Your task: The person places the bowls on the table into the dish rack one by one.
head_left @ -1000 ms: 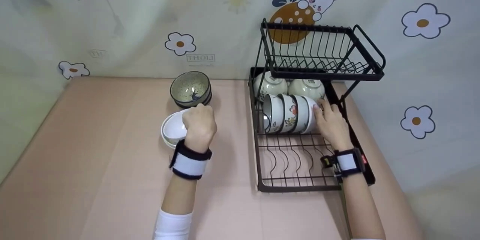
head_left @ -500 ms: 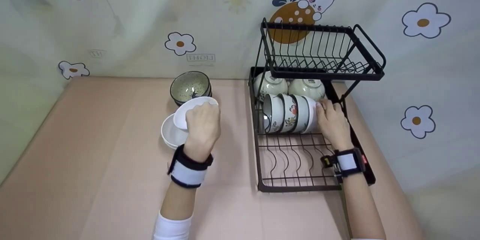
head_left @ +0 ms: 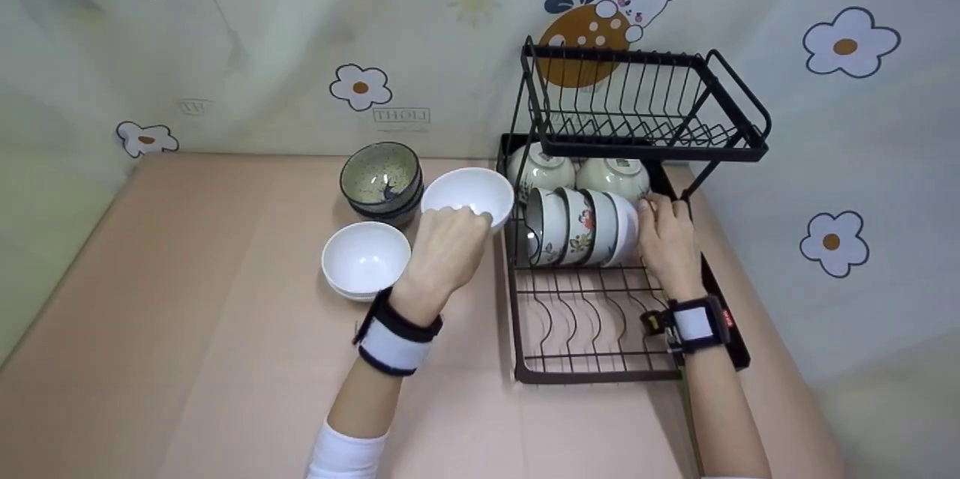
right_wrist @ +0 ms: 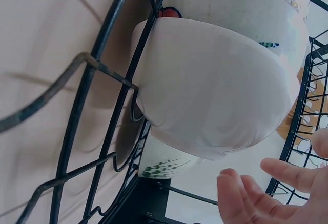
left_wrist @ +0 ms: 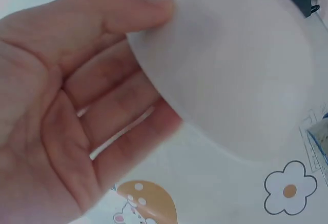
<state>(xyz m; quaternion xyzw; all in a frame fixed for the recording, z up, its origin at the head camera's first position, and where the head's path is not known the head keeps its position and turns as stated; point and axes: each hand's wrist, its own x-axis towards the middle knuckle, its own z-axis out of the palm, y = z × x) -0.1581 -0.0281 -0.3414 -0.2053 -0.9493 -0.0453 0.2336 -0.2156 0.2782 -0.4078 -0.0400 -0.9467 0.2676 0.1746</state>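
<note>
Pinching a white bowl [head_left: 469, 191] at its near rim: left hand [head_left: 448, 258], thumb outside, fingers inside. Bowl is held mid-frame, just left of the rack [head_left: 592, 376]. Right hand [head_left: 670, 248], right of center: fingers apart and loosely bent, gripping nothing, just beside the end bowl [head_left: 628, 228], last in a row of 4. Held bowl looks stiff and glossy; likely ceramic, light enough for 1 hand, slippery, chips if knocked. Rim pinch seems best.

The dish rack [head_left: 596, 376] and bowls [head_left: 367, 258] suggest a kitchen-like setting.
</note>
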